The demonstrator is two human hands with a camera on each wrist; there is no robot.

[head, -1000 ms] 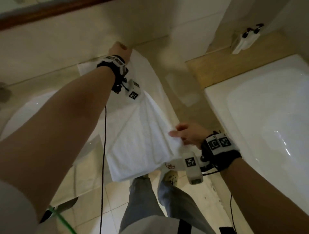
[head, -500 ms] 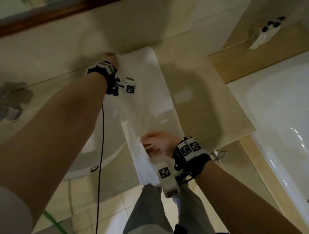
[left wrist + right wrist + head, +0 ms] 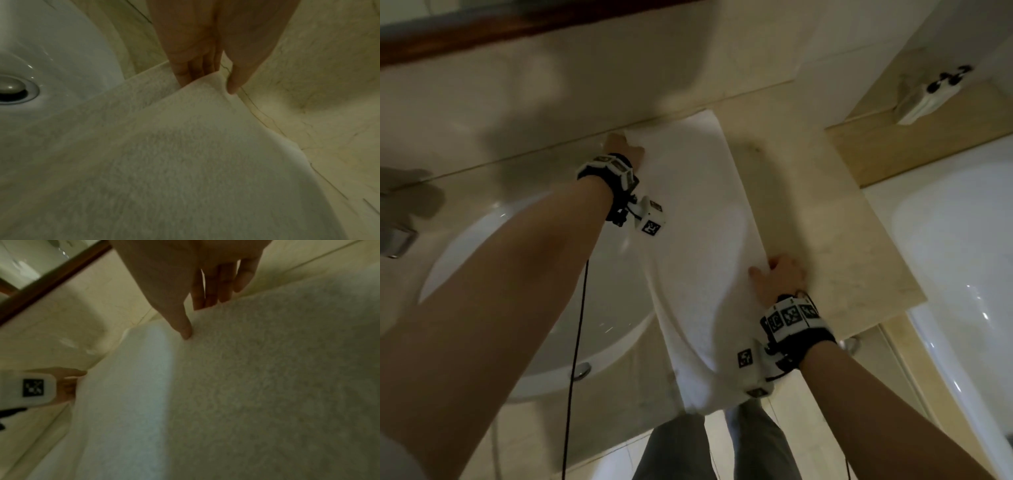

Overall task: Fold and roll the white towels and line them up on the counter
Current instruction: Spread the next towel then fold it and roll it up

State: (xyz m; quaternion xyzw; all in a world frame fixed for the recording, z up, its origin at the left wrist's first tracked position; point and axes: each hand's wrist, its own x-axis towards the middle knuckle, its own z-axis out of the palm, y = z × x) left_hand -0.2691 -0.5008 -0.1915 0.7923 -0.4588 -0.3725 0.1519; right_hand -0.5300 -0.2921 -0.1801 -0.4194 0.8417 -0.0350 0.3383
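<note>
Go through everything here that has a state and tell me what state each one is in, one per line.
White towel: spread lengthwise on the counter, not yet rolled, near end hanging over the front edge.
Left hand: pinching the towel's far left corner.
Right hand: pinching the towel's right edge.
Sink: empty, drain stopper in the drain; whether it is sealed cannot be told.

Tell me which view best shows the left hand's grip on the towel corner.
The left wrist view: the left hand pinches the towel corner, thumb on top, fingers beneath. The head view shows only the hand's back at the far corner. The right wrist view catches it small, at the frame's edge.
</note>
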